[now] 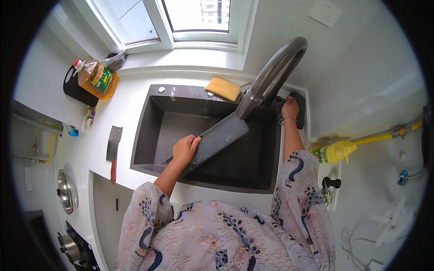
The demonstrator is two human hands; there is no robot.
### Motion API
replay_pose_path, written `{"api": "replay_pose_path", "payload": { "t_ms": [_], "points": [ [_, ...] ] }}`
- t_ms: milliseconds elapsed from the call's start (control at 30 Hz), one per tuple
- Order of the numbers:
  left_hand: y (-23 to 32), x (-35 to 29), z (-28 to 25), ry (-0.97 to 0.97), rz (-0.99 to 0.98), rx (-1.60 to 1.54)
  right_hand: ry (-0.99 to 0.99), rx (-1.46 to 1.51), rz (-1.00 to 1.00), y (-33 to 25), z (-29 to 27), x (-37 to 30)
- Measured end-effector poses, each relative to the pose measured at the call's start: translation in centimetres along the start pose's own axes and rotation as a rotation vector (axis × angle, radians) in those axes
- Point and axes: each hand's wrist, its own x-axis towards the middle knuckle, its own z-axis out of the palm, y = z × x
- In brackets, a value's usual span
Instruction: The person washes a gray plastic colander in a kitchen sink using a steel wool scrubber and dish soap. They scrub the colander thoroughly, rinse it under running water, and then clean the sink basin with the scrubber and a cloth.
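The left hand [185,149] has its fingers clenched around the handle end of a broad cleaver [221,135], holding the blade tilted over the dark sink [149,117] beneath the curved faucet [275,67]. The right hand [290,107] reaches behind the faucet base, seemingly gripping its lever, though the view there is unclear. The cleaver looks heavy, stiff and probably slippery, best held by its handle.
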Motion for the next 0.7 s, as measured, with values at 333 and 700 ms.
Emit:
{"api": "replay_pose_path", "payload": {
  "t_ms": [333,700],
  "points": [
    [0.3,0.6,0.5,-0.019,0.029,-0.06,0.058,0.177,0.05,1.5,0.3,-0.5],
    [-2.6,1.5,0.5,-0.071,0.054,-0.021,-0.212,0.348,-0.327,-7.1,0.1,-18.5]
  ]
}}
